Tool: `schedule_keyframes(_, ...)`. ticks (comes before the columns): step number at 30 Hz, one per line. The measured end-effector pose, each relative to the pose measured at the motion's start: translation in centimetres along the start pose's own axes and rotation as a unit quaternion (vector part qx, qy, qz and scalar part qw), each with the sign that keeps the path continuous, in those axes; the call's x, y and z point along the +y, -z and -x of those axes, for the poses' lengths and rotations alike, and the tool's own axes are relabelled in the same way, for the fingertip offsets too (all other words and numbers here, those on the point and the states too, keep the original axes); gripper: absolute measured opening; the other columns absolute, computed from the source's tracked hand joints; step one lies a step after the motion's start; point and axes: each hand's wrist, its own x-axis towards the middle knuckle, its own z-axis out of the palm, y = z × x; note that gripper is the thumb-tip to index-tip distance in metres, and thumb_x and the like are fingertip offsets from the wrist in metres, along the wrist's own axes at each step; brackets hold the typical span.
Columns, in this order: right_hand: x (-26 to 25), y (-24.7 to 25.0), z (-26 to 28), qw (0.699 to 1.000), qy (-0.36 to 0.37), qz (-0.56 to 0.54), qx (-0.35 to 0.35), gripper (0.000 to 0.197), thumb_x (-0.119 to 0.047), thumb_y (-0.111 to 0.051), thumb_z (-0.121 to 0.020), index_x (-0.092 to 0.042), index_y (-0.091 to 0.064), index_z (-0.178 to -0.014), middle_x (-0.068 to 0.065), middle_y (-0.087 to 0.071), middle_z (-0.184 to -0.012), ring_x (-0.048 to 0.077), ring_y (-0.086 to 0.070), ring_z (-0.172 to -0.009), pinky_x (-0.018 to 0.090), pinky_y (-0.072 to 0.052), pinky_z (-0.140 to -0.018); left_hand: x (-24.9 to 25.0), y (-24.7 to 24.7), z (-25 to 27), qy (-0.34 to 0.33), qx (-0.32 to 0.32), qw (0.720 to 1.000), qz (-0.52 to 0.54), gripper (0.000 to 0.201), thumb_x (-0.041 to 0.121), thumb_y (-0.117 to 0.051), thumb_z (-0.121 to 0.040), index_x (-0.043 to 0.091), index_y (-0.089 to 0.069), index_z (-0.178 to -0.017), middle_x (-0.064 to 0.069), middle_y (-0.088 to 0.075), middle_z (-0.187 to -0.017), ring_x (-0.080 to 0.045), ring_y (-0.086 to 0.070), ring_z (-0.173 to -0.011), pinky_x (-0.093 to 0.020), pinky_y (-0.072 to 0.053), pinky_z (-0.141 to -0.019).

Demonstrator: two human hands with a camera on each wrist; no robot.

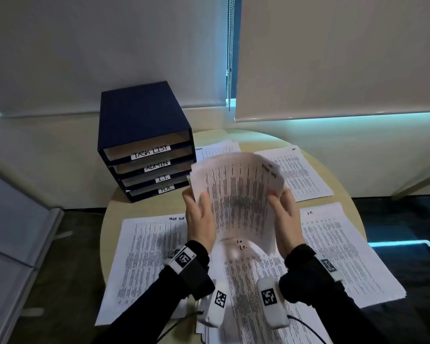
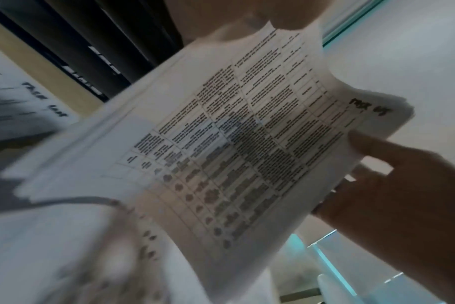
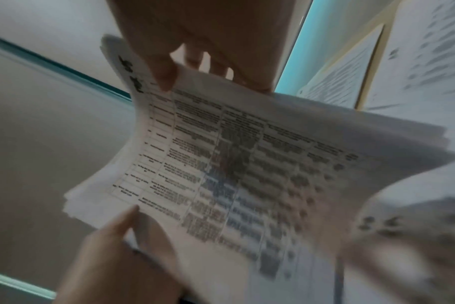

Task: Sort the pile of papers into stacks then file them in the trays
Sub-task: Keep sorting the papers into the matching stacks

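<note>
A bundle of printed sheets [image 1: 238, 194] is lifted above the round table [image 1: 256, 139], bowed, with "Task list" handwritten at its top right corner. My left hand [image 1: 196, 202] grips its left edge, thumb on the front. My right hand [image 1: 281, 202] grips the right edge. The left wrist view shows the same bundle [image 2: 221, 144] with my right hand [image 2: 390, 185] pinching the labelled corner. In the right wrist view, the bundle [image 3: 234, 164] is held by my right hand [image 3: 195, 51] above and my left hand [image 3: 122, 246] below. The dark blue tray unit [image 1: 144, 120] stands at the back left, labelled TASK LIST, ADMIN, I.T., H.R.
Stacks lie on the table: a Task List stack [image 1: 149, 256] at front left, an I.T. stack [image 1: 340, 252] at right, another stack [image 1: 301, 172] at back right, an Admin stack [image 1: 216, 147] beside the trays. A central pile [image 1: 246, 281] sits under my wrists.
</note>
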Motion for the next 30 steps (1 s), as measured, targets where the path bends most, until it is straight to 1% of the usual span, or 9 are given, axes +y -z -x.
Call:
schedule_keyframes(2,1.2,0.9,0.3,0.999,-0.027,0.029,0.007,0.039,-0.028,-0.065,-0.076,-0.016,-0.052,-0.110,0.003,-0.064,-0.109,0.018,-0.061,-0.096,0.039,-0.051,-0.081,-1.5,0.5,0.4,0.017,-0.016,1.000,-0.011,0.030,0.025,-0.040,-0.103,0.026,-0.029,-0.131,0.000,-0.050,-0.132,-0.024,-0.053,-0.119,-0.030,-0.048,-0.087)
schedule_keyframes(4,2.8,1.5,0.3,0.995,-0.092,0.039,0.004,0.053,-0.031,-0.069,-0.066,-0.018,-0.052,-0.114,0.009,-0.063,-0.112,0.025,-0.061,-0.103,0.048,-0.049,-0.092,-3.5,0.9,0.3,0.083,-0.044,0.995,-0.044,0.054,0.031,-0.042,-0.102,0.025,-0.015,-0.148,-0.010,-0.029,-0.154,-0.029,-0.039,-0.135,-0.041,-0.039,-0.106)
schedule_keyframes(6,4.3,1.6,0.3,0.989,-0.138,0.050,0.009,0.041,-0.024,-0.067,-0.074,-0.017,-0.052,-0.111,0.012,-0.062,-0.112,0.028,-0.059,-0.105,0.051,-0.045,-0.097,-5.0,0.9,0.6,0.139,-0.068,0.985,-0.079,0.073,0.039,-0.044,-0.099,0.020,0.001,-0.153,-0.007,-0.004,-0.161,-0.025,-0.018,-0.146,-0.044,-0.018,-0.116)
schedule_keyframes(10,6.0,2.1,0.1,0.981,-0.184,0.033,0.042,0.015,-0.006,-0.057,-0.084,-0.009,-0.058,-0.099,0.014,-0.064,-0.096,0.032,-0.059,-0.094,0.053,-0.047,-0.091,-6.2,1.3,0.5,0.182,-0.048,0.982,-0.029,0.077,0.036,-0.049,-0.097,0.016,-0.001,-0.154,-0.007,-0.005,-0.161,-0.023,-0.015,-0.146,-0.043,-0.015,-0.116)
schedule_keyframes(16,7.9,2.9,0.3,0.981,-0.180,0.057,0.037,0.042,-0.015,-0.060,-0.056,-0.006,-0.054,-0.097,0.016,-0.057,-0.095,0.035,-0.055,-0.091,0.055,-0.046,-0.088,-7.5,1.2,0.6,0.194,-0.065,0.977,-0.063,0.086,0.054,-0.048,-0.088,0.020,-0.005,-0.154,-0.003,-0.007,-0.162,-0.022,-0.016,-0.146,-0.052,-0.008,-0.119)
schedule_keyframes(19,8.4,3.3,-0.1,0.979,-0.181,0.057,0.070,0.030,-0.017,-0.061,-0.066,-0.015,-0.048,-0.093,0.016,-0.057,-0.100,0.031,-0.056,-0.093,0.047,-0.044,-0.087,-8.7,1.2,0.4,0.212,-0.059,0.974,-0.058,0.098,0.060,-0.047,-0.074,0.023,-0.007,-0.154,-0.002,-0.015,-0.161,-0.023,-0.022,-0.145,-0.054,-0.010,-0.118)
schedule_keyframes(22,9.3,3.7,-0.1,0.974,-0.186,0.121,0.042,0.015,-0.025,-0.053,-0.088,-0.017,-0.044,-0.096,0.014,-0.056,-0.108,0.029,-0.056,-0.103,0.047,-0.044,-0.095,-9.6,1.4,0.3,0.202,-0.071,0.972,-0.094,0.072,0.038,-0.044,-0.098,0.022,-0.002,-0.154,0.001,-0.007,-0.161,-0.023,-0.017,-0.146,-0.049,-0.011,-0.119)
schedule_keyframes(28,10.4,2.4,-0.4,0.957,-0.116,0.266,0.019,0.006,-0.015,-0.034,-0.102,-0.012,-0.035,-0.097,0.004,-0.050,-0.078,0.022,-0.049,-0.070,0.031,-0.039,-0.061,-11.1,1.6,-0.3,0.172,-0.081,0.953,-0.234,0.057,0.034,-0.028,-0.104,0.022,-0.004,-0.154,-0.009,-0.033,-0.154,-0.030,-0.043,-0.134,-0.044,-0.034,-0.111)
schedule_keyframes(30,10.5,2.7,-0.6,0.949,-0.112,0.295,0.023,0.012,-0.016,-0.037,-0.101,-0.020,-0.038,-0.112,0.005,-0.056,-0.086,0.020,-0.053,-0.074,0.029,-0.039,-0.065,-11.4,3.2,-1.4,0.150,-0.080,0.952,-0.256,0.054,0.038,-0.026,-0.103,0.030,-0.004,-0.152,-0.009,-0.039,-0.150,-0.033,-0.050,-0.126,-0.049,-0.040,-0.106)
